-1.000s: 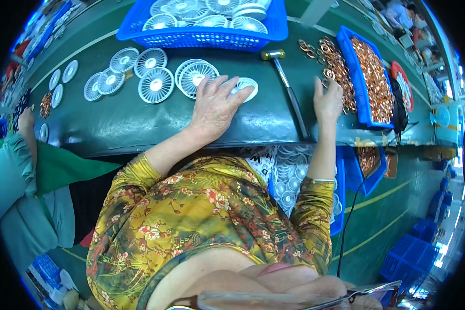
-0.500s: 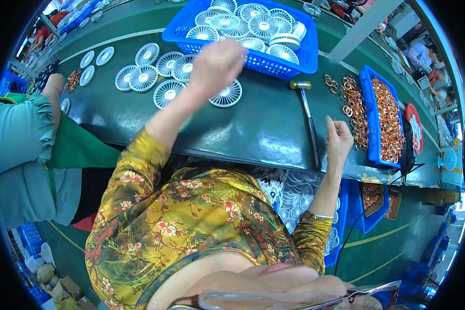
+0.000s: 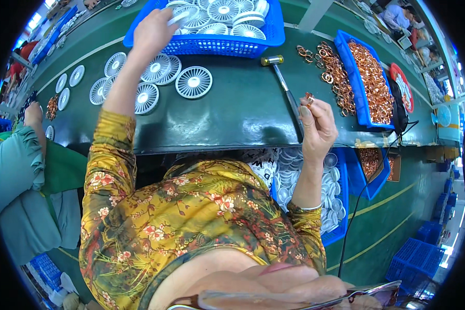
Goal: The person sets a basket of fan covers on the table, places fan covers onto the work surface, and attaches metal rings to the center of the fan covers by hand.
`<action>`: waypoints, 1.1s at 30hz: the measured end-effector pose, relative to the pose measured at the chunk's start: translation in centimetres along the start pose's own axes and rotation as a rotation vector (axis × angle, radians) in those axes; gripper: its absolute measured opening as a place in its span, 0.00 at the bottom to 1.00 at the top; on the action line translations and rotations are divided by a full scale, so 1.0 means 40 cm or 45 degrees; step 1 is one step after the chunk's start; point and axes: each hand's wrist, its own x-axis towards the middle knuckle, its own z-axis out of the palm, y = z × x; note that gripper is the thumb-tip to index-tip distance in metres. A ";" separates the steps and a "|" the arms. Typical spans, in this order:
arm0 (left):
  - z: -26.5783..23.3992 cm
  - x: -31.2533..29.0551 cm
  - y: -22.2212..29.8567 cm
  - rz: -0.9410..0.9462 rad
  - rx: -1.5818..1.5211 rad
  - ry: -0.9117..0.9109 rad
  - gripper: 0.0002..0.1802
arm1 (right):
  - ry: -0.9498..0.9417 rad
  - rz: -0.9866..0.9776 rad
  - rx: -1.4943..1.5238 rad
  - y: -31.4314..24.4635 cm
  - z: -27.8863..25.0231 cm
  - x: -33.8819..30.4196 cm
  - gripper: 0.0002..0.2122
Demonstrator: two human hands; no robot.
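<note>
My left hand [image 3: 152, 35] reaches over the left end of a blue plastic basket [image 3: 212, 47] heaped with white spoked discs. Its fingers are closed on a tilted white spoked disc [image 3: 179, 19], seen nearly edge-on. My right hand [image 3: 319, 124] is raised over the bench's front edge, thumb and fingers pinching a copper-coloured ring [image 3: 308, 98]. A hammer [image 3: 289, 95] with a yellow-faced head lies just left of that hand. One spoked disc [image 3: 194, 82] rests alone on the green bench, with several more under and around my left forearm.
Loose copper rings [image 3: 336, 77] lie beside a blue tray [image 3: 364, 116] full of them on the right. A black cable [image 3: 367, 181] hangs off the bench. Below stands a blue crate [image 3: 341, 232] of spoked discs. At the left, a co-worker's arm [image 3: 33, 121] rests at the bench.
My left hand has moved from above the loose discs up to the basket's left end and now grips a disc. My right hand has turned, bringing the copper ring into sight. The whole view has shifted.
</note>
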 end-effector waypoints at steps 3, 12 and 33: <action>-0.031 -0.093 0.121 0.262 -0.304 0.485 0.13 | -0.024 -0.301 -0.194 -0.042 0.027 0.007 0.07; -0.071 -0.310 0.367 -0.320 -1.825 -0.153 0.11 | -0.136 -0.725 -0.447 -0.103 0.107 0.001 0.11; -0.084 -0.318 0.373 -0.334 -2.198 -0.422 0.22 | -0.231 -0.390 -0.655 -0.110 0.154 0.003 0.14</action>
